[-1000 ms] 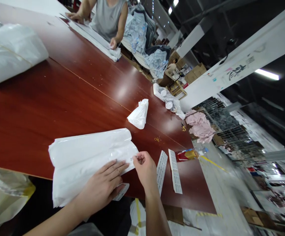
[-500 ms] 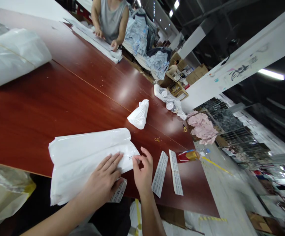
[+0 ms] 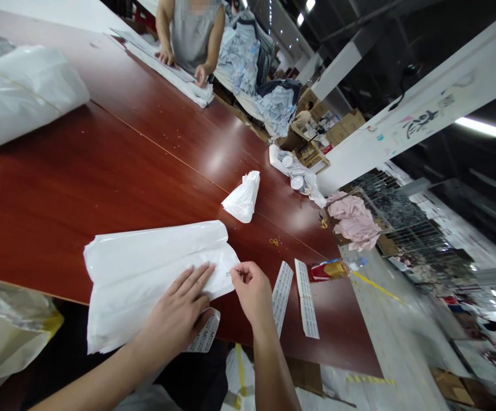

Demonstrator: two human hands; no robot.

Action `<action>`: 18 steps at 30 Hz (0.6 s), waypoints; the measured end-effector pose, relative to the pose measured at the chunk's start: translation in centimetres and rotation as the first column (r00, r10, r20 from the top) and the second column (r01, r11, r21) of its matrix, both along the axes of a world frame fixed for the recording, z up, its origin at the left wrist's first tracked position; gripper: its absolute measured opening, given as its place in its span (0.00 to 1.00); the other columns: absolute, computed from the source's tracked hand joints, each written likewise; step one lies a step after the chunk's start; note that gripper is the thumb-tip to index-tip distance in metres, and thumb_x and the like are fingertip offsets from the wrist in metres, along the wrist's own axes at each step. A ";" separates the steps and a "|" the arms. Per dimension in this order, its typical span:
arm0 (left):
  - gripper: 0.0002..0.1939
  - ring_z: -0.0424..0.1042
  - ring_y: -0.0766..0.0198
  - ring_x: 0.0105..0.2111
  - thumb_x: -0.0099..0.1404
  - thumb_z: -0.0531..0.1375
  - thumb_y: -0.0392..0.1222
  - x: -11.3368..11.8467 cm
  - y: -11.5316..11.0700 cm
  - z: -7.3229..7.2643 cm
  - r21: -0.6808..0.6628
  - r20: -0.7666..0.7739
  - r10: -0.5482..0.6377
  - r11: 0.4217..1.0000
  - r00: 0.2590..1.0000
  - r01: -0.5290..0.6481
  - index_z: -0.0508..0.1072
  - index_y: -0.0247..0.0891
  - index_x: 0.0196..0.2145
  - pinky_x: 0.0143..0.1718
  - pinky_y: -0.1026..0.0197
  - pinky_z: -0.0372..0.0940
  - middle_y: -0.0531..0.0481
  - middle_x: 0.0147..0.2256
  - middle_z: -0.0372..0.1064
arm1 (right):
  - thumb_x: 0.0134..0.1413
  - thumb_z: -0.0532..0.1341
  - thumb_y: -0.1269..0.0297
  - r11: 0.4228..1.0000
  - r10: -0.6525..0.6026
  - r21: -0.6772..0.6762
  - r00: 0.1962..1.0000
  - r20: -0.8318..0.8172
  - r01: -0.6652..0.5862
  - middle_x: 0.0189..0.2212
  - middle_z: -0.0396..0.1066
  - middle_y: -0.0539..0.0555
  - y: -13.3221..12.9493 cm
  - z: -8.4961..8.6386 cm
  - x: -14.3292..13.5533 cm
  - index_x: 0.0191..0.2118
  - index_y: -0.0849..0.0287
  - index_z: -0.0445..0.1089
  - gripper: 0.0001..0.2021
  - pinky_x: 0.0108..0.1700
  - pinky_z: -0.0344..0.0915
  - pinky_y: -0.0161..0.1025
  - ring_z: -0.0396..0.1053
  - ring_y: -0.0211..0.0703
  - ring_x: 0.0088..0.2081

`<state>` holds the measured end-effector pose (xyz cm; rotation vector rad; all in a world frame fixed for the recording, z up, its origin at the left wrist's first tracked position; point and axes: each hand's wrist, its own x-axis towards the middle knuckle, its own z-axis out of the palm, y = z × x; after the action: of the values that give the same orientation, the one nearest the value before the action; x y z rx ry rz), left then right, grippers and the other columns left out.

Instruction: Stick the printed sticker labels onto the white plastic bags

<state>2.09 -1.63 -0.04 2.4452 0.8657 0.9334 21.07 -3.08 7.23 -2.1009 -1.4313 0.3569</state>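
A stack of white plastic bags (image 3: 145, 257) lies at the front edge of the red-brown table. My left hand (image 3: 179, 314) rests on it with the fingers flat; its thumb is over a printed label sheet (image 3: 207, 337) below the stack's edge. At the right end of the stack my right hand (image 3: 251, 285) is closed, thumb and forefinger pinched at the bag's corner beside a small dark print; what the fingertips hold is too small to name. Two strips of printed labels (image 3: 282, 294), (image 3: 306, 299) lie to the right of my right hand.
A folded white bundle (image 3: 242, 197) stands mid-table. Yellow-handled scissors (image 3: 323, 222) and a bottle (image 3: 335, 269) are near the right edge. A large wrapped bundle (image 3: 25, 94) lies at left. Across the table a person (image 3: 192, 34) handles white sheets.
My right hand has turned and its fingers, spread upward before, are now curled in at the bag's corner. My left hand has stayed on the stack.
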 end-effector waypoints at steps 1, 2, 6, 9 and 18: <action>0.10 0.52 0.48 0.71 0.72 0.57 0.43 0.0 0.0 0.1 -0.008 0.007 0.003 1.000 1.000 -0.003 0.74 0.37 0.35 0.72 0.44 0.44 0.41 0.71 0.50 | 0.58 0.64 0.54 1.000 0.001 0.014 0.997 0.076 -0.002 0.33 0.76 0.52 -0.1 -0.1 -0.2 0.38 0.55 0.75 0.10 0.39 0.67 0.41 0.71 0.44 0.33; 0.10 0.52 0.48 0.71 0.72 0.57 0.43 -0.1 0.0 0.1 -0.015 0.012 0.005 1.000 1.000 -0.005 0.74 0.37 0.35 0.72 0.44 0.44 0.41 0.71 0.50 | 0.58 0.65 0.55 0.999 -0.007 0.042 0.989 0.150 0.000 0.37 0.76 0.53 -0.2 -0.1 -0.4 0.41 0.55 0.75 0.10 0.41 0.67 0.43 0.71 0.45 0.35; 0.11 0.51 0.48 0.71 0.73 0.57 0.43 0.0 0.0 0.0 -0.023 0.010 -0.014 1.000 1.000 0.014 0.74 0.37 0.35 0.73 0.44 0.43 0.41 0.71 0.51 | 0.57 0.64 0.64 0.990 0.064 0.096 0.942 0.331 -0.102 0.53 0.71 0.59 0.4 0.0 -0.8 0.48 0.54 0.74 0.13 0.54 0.65 0.50 0.70 0.53 0.52; 0.12 0.51 0.48 0.71 0.73 0.56 0.44 0.0 0.0 -0.2 -0.020 0.006 -0.012 1.000 1.000 0.012 0.74 0.37 0.35 0.73 0.43 0.43 0.40 0.71 0.50 | 0.56 0.61 0.71 0.979 0.198 -0.034 0.896 0.397 -0.201 0.46 0.75 0.56 1.4 0.4 -0.6 0.41 0.54 0.76 0.09 0.54 0.64 0.51 0.71 0.53 0.49; 0.11 0.64 0.56 0.64 0.73 0.57 0.42 -1.1 -0.4 0.2 0.036 0.101 -0.206 0.978 0.973 0.204 0.75 0.40 0.34 0.69 0.51 0.55 0.46 0.63 0.67 | 0.54 0.62 0.75 0.728 0.675 -0.387 0.494 0.548 -0.566 0.38 0.76 0.55 5.1 3.2 -0.2 0.38 0.54 0.76 0.10 0.47 0.63 0.46 0.69 0.49 0.44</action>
<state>1.03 -2.04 0.15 2.4264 0.5562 0.9905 20.91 2.05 10.46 -1.7947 -2.7062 -0.0546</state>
